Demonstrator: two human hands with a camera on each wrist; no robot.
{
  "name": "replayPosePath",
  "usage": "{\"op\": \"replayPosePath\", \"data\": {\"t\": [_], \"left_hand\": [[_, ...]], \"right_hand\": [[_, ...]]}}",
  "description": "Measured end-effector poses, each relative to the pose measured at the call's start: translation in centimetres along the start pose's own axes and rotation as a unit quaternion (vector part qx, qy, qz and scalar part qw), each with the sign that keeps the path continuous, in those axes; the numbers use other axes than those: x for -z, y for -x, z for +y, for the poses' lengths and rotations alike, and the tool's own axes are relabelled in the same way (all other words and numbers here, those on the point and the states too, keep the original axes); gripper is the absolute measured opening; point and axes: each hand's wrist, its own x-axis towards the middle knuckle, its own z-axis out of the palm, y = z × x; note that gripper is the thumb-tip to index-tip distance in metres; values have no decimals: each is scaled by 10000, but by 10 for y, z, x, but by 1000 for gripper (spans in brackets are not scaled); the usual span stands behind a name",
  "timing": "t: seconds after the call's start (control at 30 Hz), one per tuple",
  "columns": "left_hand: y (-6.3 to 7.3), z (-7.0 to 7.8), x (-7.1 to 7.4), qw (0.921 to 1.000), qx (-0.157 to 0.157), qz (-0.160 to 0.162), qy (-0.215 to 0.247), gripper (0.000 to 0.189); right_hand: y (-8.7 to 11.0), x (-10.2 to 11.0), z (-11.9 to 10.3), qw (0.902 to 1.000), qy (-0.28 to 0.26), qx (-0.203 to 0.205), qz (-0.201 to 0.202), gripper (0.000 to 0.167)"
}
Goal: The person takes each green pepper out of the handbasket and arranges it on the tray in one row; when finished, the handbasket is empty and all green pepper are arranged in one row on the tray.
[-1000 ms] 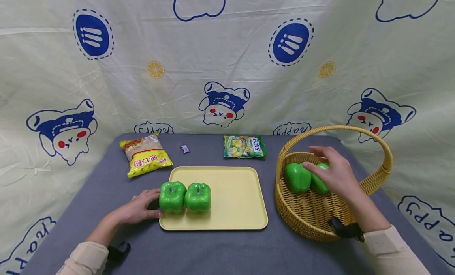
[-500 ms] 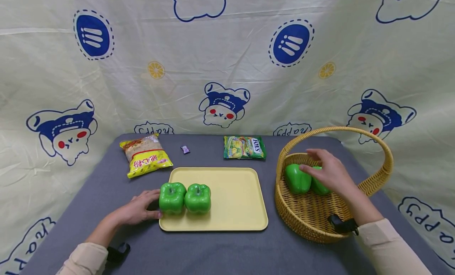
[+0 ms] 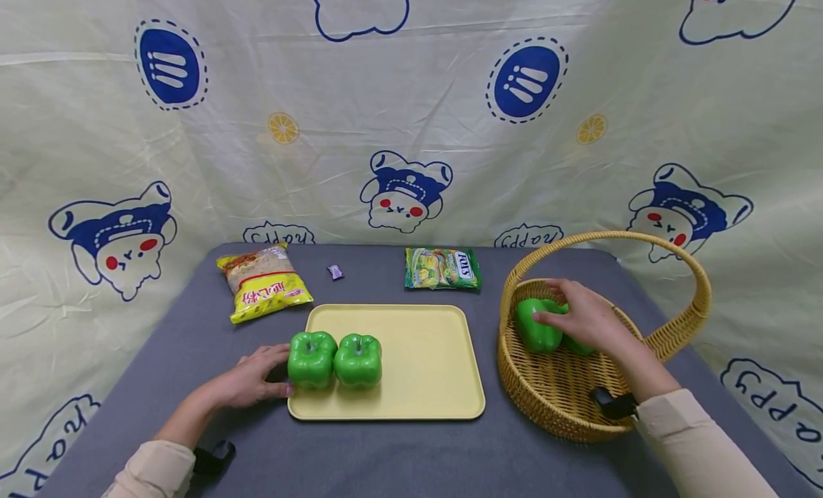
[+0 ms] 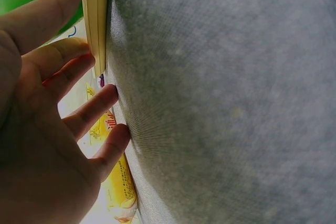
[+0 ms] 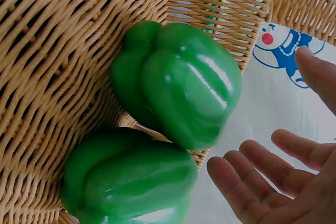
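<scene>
Two green bell peppers, one on the left and one on the right, stand side by side on the left of a yellow tray. My left hand rests at the tray's left edge with fingers and thumb spread, touching the rim. In the wicker basket lie two more green peppers, a nearer one and another in the right wrist view. Above them hovers my right hand, fingers apart and holding nothing; the right wrist view shows a gap between it and the peppers.
A yellow snack bag lies at the back left, a small purple packet beside it. Behind the tray is a green FOX'S candy bag. The basket's tall handle arches over the right forearm's side.
My right hand has moved left and down inside the basket, closer over the peppers. The left hand, the tray and its peppers have stayed in place.
</scene>
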Motion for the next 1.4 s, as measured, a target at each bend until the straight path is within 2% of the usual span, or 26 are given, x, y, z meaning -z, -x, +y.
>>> {"op": "replayPosePath", "data": {"t": [0.37,0.73,1.07,1.4], "left_hand": [[0,-1,0,10000,8,-6,39,70],[0,-1,0,10000,-25,-12,38,70],[0,-1,0,10000,-56,16,21,70],[1,0,0,10000,-13,8,30,71]], "right_hand": [[-6,-8,4,9998,-30,-5,-211,77],[-7,-16,6,9996,22,261,-100,72],[-5,-17,0,9994,207,175,-196,71],[-2,-22,3,9976,-40,525,-458,76]]}}
